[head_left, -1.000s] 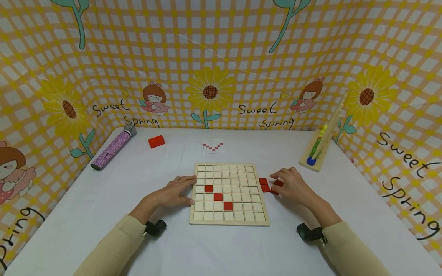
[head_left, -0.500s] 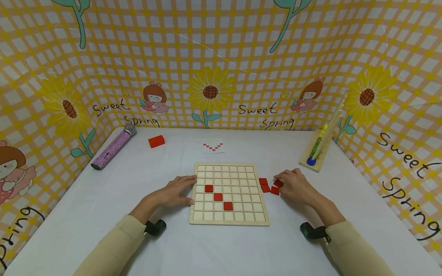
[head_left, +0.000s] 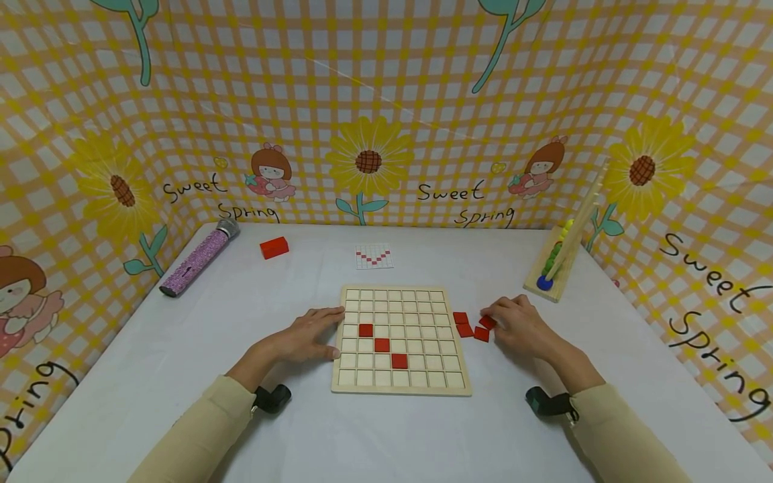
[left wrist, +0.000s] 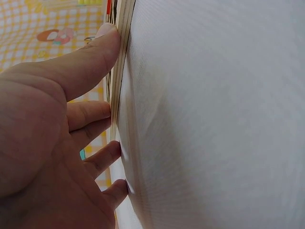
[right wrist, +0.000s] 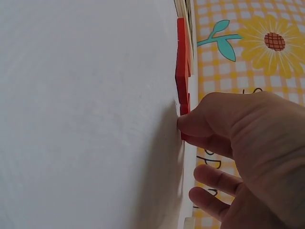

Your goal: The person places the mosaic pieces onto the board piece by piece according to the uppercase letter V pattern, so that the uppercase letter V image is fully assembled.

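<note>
A square wooden grid board (head_left: 417, 388) lies mid-table, with three red tiles set in a diagonal in its cells; one is a red square (head_left: 382, 345). My left hand (head_left: 304, 335) rests at the board's left edge, fingers extended and thumb touching the rim, as the left wrist view also shows. To the right of the board lie several loose red tiles (head_left: 464, 330). My right hand (head_left: 518, 325) pinches the farthest right red tile (head_left: 487, 322) between thumb and forefinger, low at the table. In the right wrist view, the thumb (right wrist: 198, 121) partly hides that tile.
A small pattern card (head_left: 374, 256) with a red V of squares lies behind the board. Farther left are a red block (head_left: 274, 247) and a glittery purple microphone (head_left: 199, 260). A wooden bead stand (head_left: 552, 265) stands at the back right. Patterned cloth walls enclose the white table.
My right hand has drawn slightly to the right and its fingers have come together on the rightmost tile, uncovering the tile beside it. The left hand and board have stayed still.
</note>
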A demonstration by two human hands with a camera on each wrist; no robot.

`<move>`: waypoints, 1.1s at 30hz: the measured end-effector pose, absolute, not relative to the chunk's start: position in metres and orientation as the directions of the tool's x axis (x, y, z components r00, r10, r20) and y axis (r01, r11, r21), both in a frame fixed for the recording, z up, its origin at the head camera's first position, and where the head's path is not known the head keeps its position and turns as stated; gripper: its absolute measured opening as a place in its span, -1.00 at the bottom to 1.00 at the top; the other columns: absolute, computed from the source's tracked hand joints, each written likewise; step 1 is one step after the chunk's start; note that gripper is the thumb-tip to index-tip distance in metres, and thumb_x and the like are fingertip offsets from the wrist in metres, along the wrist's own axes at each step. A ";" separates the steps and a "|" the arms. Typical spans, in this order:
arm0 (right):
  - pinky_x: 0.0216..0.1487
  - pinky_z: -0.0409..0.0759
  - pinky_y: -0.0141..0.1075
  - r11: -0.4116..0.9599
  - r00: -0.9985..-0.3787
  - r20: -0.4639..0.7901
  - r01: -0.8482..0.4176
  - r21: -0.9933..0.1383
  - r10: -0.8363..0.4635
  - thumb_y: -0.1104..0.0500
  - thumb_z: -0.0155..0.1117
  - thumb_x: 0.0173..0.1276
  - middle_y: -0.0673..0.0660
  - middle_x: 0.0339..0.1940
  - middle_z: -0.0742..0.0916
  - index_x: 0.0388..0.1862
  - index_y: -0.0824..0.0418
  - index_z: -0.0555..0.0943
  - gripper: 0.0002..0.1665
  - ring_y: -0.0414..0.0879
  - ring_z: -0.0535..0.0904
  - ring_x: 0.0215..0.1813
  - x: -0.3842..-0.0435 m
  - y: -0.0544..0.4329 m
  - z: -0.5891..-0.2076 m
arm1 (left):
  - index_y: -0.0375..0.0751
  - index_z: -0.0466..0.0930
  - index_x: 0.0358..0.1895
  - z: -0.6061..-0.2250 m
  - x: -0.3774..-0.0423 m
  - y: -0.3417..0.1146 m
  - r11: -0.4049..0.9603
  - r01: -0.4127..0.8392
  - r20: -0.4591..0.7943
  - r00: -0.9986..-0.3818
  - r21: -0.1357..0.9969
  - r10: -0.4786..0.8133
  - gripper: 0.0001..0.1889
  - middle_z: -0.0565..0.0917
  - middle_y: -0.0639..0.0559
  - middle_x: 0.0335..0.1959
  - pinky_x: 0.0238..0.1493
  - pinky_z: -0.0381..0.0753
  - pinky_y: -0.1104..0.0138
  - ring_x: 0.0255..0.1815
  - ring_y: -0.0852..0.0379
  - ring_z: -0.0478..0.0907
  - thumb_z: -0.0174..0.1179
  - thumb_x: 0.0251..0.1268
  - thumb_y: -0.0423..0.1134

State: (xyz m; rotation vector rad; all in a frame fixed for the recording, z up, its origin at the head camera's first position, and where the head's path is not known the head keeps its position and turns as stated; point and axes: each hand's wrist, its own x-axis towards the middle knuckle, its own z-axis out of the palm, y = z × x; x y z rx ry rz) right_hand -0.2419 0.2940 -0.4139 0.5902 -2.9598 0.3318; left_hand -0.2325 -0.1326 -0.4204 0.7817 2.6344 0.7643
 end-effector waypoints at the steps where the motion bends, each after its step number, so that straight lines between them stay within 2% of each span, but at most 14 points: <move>1: -0.09 0.33 -0.10 0.902 -0.919 0.147 -0.389 -0.189 -0.366 0.37 0.15 0.10 0.18 -0.05 0.66 -0.03 0.23 0.65 -0.59 0.12 0.37 -0.03 -0.242 0.295 -0.414 | -0.18 0.11 0.46 -0.420 -0.233 -0.133 0.710 0.422 -0.117 -0.810 0.564 0.574 -0.20 0.07 -0.03 0.52 0.44 0.02 -0.10 0.51 -0.15 -0.04 0.26 0.20 -0.05; 13: -0.09 0.32 -0.09 0.913 -0.932 0.133 -0.358 -0.197 -0.337 0.23 0.33 0.13 0.17 -0.11 0.67 -0.09 0.22 0.68 -0.68 0.14 0.36 -0.01 -0.240 0.305 -0.415 | -0.19 0.12 0.45 -0.422 -0.233 -0.134 0.701 0.438 -0.103 -0.804 0.563 0.585 -0.20 0.09 -0.04 0.52 0.43 0.02 -0.12 0.51 -0.16 -0.02 0.26 0.20 -0.04; 20: -0.15 0.29 -0.17 0.912 -0.932 0.140 -0.357 -0.202 -0.334 0.21 0.36 0.13 0.13 -0.19 0.68 -0.15 0.20 0.70 -0.73 0.10 0.36 -0.05 -0.241 0.307 -0.415 | -0.19 0.11 0.45 -0.420 -0.233 -0.133 0.706 0.432 -0.107 -0.808 0.561 0.579 -0.20 0.09 -0.03 0.52 0.43 0.03 -0.11 0.51 -0.16 -0.02 0.27 0.19 -0.05; 33: -0.13 0.31 -0.14 0.914 -0.932 0.167 -0.352 -0.200 -0.323 0.18 0.38 0.13 0.10 -0.22 0.69 -0.19 0.19 0.71 -0.76 0.08 0.36 -0.05 -0.237 0.307 -0.414 | -0.15 0.13 0.45 -0.421 -0.233 -0.132 0.714 0.416 -0.118 -0.815 0.563 0.568 -0.20 0.09 -0.01 0.52 0.44 0.02 -0.09 0.51 -0.13 -0.03 0.28 0.18 -0.06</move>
